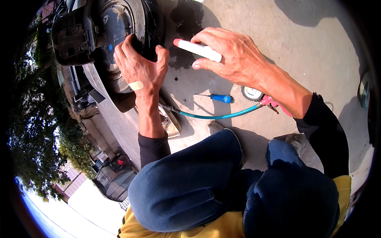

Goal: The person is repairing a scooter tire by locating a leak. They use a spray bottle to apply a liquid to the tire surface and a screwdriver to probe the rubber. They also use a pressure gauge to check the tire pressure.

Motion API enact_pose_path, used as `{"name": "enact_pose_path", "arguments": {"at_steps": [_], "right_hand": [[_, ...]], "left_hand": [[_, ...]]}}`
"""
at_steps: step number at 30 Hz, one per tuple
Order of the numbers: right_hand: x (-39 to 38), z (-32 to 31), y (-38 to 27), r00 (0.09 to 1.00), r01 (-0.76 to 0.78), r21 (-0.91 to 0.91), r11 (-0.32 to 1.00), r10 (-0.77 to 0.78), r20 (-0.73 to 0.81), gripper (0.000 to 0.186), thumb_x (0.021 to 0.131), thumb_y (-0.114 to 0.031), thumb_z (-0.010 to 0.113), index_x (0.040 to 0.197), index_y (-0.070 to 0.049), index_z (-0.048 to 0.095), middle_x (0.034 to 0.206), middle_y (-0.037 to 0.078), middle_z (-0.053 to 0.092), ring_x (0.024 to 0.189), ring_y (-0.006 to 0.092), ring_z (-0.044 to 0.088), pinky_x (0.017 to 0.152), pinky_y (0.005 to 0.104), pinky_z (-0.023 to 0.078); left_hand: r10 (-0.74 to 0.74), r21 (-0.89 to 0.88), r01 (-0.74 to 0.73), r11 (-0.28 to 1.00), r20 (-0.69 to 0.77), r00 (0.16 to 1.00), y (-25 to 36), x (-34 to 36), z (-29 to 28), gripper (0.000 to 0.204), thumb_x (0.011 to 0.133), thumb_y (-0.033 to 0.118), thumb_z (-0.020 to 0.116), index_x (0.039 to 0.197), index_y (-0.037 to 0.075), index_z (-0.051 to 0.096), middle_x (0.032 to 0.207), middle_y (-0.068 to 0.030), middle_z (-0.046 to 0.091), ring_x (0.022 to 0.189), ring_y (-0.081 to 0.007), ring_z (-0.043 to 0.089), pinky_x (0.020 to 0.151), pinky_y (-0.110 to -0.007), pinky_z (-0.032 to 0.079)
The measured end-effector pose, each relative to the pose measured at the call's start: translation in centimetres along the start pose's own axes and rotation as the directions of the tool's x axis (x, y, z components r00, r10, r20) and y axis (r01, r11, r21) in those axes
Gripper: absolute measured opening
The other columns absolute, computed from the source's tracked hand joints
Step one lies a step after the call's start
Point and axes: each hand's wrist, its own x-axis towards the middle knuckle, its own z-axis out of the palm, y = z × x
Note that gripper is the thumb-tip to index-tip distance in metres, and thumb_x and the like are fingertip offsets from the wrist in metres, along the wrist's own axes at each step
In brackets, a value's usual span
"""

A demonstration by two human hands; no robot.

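Observation:
My right hand (230, 53) is closed on a slim white tube with a red end (198, 50), held between thumb and fingers above the ground. My left hand (141, 69), with a tan adhesive bandage (136, 85) on its back near the wrist, is at the side of a black tyre (154, 27). Its thumb stands apart from the bent fingers, and I see nothing gripped in it. Whether the fingertips touch the tyre is hard to tell. The tyre sits on a dark, dusty wheel (117, 27) beside a black fender (73, 37).
A blue-handled screwdriver (221, 98) lies on the concrete. Behind it a teal hose (222, 116) leads to a pressure gauge (252, 93) with a red grip, partly under my right forearm. A metal tray (171, 126) lies by my left wrist. A dark wet patch (186, 23) marks the ground.

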Motion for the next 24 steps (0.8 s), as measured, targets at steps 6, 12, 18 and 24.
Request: {"name": "enact_pose_path", "arguments": {"at_steps": [6, 12, 18, 24], "right_hand": [[-0.6, -0.5, 0.0, 1.0, -0.008, -0.004, 1.0, 0.008, -0.004, 0.046, 0.095, -0.045, 0.081, 0.123, -0.009, 0.071, 0.108, 0.006, 0.074, 0.095, 0.0262, 0.074, 0.088, 0.0422, 0.061], [0.3, -3.1, 1.2, 0.916, 0.165, 0.005, 0.986, -0.152, -0.371, 0.05, 0.092, -0.034, 0.089, 0.13, -0.006, 0.071, 0.115, 0.01, 0.073, 0.093, 0.0239, 0.074, 0.083, 0.0343, 0.061], [1.7, -8.8, 4.6, 0.883, 0.265, -0.279, 0.923, -0.348, -0.315, 0.054, 0.087, -0.013, 0.084, 0.137, -0.002, 0.069, 0.136, 0.021, 0.07, 0.13, 0.0397, 0.065, 0.111, 0.0446, 0.053], [-1.0, -8.8, 4.3, 0.915, -0.098, -0.225, 0.97, -0.001, -0.403, 0.067, 0.083, -0.022, 0.091, 0.141, -0.004, 0.061, 0.122, 0.019, 0.068, 0.118, 0.0342, 0.068, 0.104, 0.0424, 0.054]], "left_hand": [[0.006, 0.004, -0.006, 1.0, -0.004, 1.0, 0.0, 0.2, 0.2, 0.07, 0.077, 0.033, 0.077, 0.131, -0.007, 0.059, 0.119, -0.0233, 0.058, 0.114, -0.0422, 0.059, 0.103, -0.053, 0.049], [-0.034, 0.009, 0.034, 0.999, 0.001, 0.999, 0.2, -0.1, -0.1, 0.066, 0.079, 0.03, 0.079, 0.133, -0.004, 0.06, 0.121, -0.0212, 0.062, 0.117, -0.0415, 0.06, 0.106, -0.051, 0.048], [-0.023, 0.014, 0.023, 1.0, -0.009, 1.0, 0.2, 0.1, 0.0, 0.067, 0.079, 0.031, 0.078, 0.133, -0.004, 0.06, 0.121, -0.021, 0.061, 0.118, -0.0412, 0.06, 0.106, -0.052, 0.048], [-0.022, 0.007, 0.022, 1.0, -0.02, 1.0, 0.0, -0.1, 0.3, 0.067, 0.079, 0.032, 0.079, 0.133, -0.004, 0.061, 0.121, -0.021, 0.061, 0.118, -0.0416, 0.06, 0.105, -0.052, 0.048]]}}
